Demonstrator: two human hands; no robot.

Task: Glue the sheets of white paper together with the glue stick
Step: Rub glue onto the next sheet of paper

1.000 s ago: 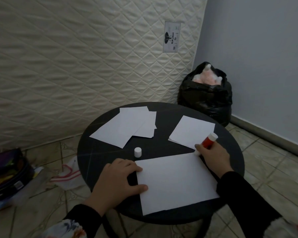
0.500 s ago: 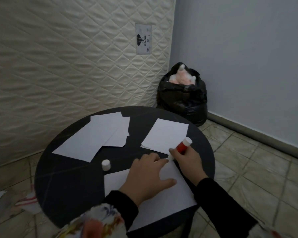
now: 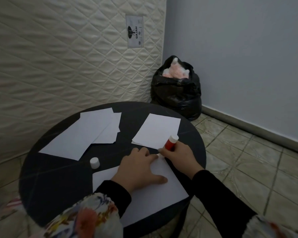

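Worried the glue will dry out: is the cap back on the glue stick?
No, the white cap stands alone on the table, apart from the glue stick.

A room in a home: a quilted mattress (image 3: 62, 62) stands upright against the wall, a stuffed black rubbish bag (image 3: 176, 93) sits in the corner, tiled floor (image 3: 248, 160) underfoot.

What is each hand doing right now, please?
Left hand: open, pressing flat on the near sheet of white paper.
Right hand: closed around the red glue stick.
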